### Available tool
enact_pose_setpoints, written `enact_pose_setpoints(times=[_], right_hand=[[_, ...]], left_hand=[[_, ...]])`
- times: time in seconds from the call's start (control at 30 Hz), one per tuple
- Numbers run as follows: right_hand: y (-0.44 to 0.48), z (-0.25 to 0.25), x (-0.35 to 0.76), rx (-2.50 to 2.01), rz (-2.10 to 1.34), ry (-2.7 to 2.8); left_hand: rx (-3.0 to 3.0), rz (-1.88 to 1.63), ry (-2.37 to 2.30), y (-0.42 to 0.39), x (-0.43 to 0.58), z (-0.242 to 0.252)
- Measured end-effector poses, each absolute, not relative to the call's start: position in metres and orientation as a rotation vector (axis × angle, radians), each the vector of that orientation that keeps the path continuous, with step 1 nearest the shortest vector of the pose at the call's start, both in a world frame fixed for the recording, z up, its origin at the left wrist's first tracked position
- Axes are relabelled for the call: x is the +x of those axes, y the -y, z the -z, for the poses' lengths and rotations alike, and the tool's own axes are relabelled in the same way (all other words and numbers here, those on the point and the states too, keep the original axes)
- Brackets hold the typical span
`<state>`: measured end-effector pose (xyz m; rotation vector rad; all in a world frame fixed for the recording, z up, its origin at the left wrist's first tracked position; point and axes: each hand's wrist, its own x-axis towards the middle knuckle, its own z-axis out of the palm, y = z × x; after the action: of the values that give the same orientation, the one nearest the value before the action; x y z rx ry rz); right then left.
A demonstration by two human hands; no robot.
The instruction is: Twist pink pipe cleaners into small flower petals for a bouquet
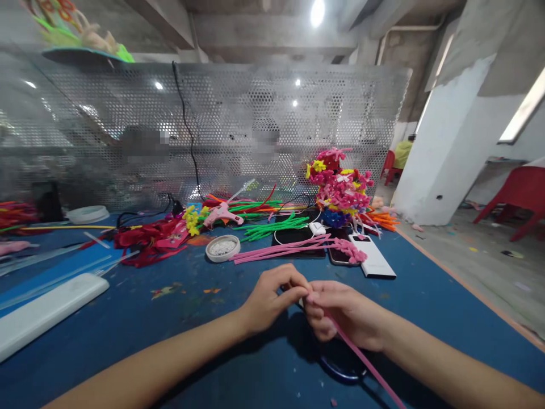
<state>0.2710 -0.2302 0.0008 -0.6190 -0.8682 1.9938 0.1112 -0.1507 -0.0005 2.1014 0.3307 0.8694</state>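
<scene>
Both my hands meet over the blue table (140, 324) near its front edge. My right hand (340, 315) is closed around a pink pipe cleaner (366, 360) whose free end trails down to the right past my wrist. My left hand (272, 298) pinches the top end of the same pipe cleaner with fingertips touching the right hand's fingers. Under my hands lies a dark round object (343, 363), mostly hidden.
A bundle of pink pipe cleaners (293, 247), green ones (272, 227), a white dish of beads (222, 247), a pink glue gun (221, 215), phones (374, 257) and a colourful flower cluster (340, 190) lie behind. A white long box (46, 309) sits left. Perforated screen (238, 125) backs the table.
</scene>
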Motion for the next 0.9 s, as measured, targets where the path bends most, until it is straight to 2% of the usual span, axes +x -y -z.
enact_pose_setpoints(times=[0.13, 0.3, 0.5, 0.77, 0.9], right_hand=[[0.222, 0.012, 0.265, -0.757, -1.623, 1.029], [0.209, 0.015, 0.264, -0.910, -1.519, 1.137], [0.173, 0.027, 0.272, -1.042, -1.133, 1.383], [0.137, 0.034, 0.272, -0.964, -1.169, 1.370], [0.129, 0.043, 0.280, -0.926, -1.251, 1.192]], left_hand=[[1.522, -0.732, -0.463, 0.146, 0.118, 0.008], [1.421, -0.676, -0.484, 0.139, 0.116, 0.011], [1.230, -0.684, -0.602, 0.124, 0.118, 0.008], [1.305, -0.685, -0.706, 0.092, 0.124, 0.012], [1.304, -0.683, -0.697, 0.079, 0.136, 0.019]])
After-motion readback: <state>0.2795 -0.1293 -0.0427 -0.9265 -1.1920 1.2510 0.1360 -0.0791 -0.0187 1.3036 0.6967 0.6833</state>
